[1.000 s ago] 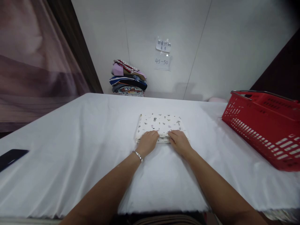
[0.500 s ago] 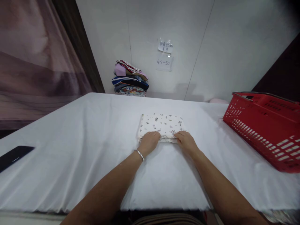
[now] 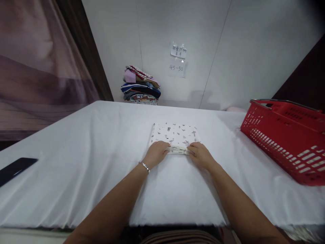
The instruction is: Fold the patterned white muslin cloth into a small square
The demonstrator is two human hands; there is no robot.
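A folded white cloth with small printed figures (image 3: 175,134) lies in the middle of the white-covered table (image 3: 88,152). My left hand (image 3: 156,152), with a metal bracelet at the wrist, grips the cloth's near left corner, thumb on top and fingers curled under the edge. My right hand (image 3: 201,154) grips the near right corner the same way. The near edge is raised a little off the table between the two hands, and its layers show.
A red plastic basket (image 3: 284,135) stands at the right of the table. A stack of folded clothes (image 3: 141,84) rests against the back wall, under two paper notes (image 3: 177,59). A dark phone (image 3: 15,167) lies at the left edge. A curtain hangs at the left.
Both hands have gone from resting on the cloth's near edge to curling around it. The edge now sits slightly lifted.
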